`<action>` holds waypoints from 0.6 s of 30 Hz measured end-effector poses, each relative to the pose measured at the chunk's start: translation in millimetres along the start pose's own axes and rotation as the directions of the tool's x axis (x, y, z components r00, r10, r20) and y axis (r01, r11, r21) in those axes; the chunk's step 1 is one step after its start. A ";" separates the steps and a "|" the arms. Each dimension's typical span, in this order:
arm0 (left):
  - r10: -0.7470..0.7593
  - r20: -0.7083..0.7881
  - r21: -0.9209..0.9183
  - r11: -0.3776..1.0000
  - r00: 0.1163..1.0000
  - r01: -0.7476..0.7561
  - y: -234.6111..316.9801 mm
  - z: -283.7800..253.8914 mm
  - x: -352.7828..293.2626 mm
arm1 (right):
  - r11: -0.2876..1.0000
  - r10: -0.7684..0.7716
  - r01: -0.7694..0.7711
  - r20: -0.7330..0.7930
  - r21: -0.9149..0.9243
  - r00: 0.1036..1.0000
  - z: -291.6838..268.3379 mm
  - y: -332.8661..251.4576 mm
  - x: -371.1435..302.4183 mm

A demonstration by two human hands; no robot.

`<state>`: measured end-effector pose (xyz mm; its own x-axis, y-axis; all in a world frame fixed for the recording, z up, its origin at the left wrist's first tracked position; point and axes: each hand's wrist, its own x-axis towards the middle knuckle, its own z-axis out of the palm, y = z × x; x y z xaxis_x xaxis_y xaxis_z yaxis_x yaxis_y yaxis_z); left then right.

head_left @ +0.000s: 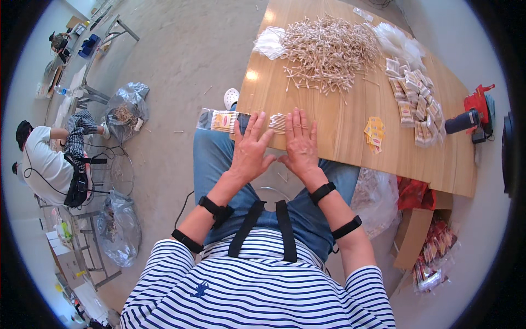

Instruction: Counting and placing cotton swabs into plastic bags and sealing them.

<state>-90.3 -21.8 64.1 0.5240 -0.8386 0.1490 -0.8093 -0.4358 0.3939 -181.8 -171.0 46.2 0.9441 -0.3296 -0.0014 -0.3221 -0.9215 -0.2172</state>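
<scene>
Cotton swabs (pixel 278 123) lie bundled at the near edge of the desk (pixel 339 131), between the left hand (pixel 251 151) and right hand (pixel 300 145). Both hands are open, fingers extended; firm contact cannot be confirmed. A filled packet (pixel 222 121) sits just left. Farther out: yellow cards (pixel 375 133), loose swab heap (pixel 331 52).

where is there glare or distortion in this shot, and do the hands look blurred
Head view: bright glare spots on the wooden table near its left edge; head view: fisheye bending bows the table's right edge, with black corners; head view: left hand and right hand look fairly sharp.
</scene>
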 end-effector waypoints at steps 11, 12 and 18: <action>-0.003 -0.038 -0.023 1.000 0.999 0.002 -4.7 3.1 7.8 | 1.000 0.006 -0.006 0.006 -0.028 1.000 -0.7 -1.0 -0.1; -0.002 -0.038 -0.023 1.000 0.999 0.001 -3.8 3.4 8.7 | 1.000 0.004 -0.004 0.004 -0.029 1.000 -0.9 -1.2 -0.3; 0.011 -0.028 0.014 1.000 1.000 -0.010 -2.4 4.0 9.9 | 0.999 -0.001 0.001 0.004 -0.036 1.000 -1.9 -1.0 0.4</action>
<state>-84.3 -30.3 61.0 0.5227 -0.8336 0.1788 -0.8182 -0.4315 0.3800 -181.2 -170.6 48.2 0.9447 -0.3278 -0.0053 -0.3232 -0.9286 -0.1823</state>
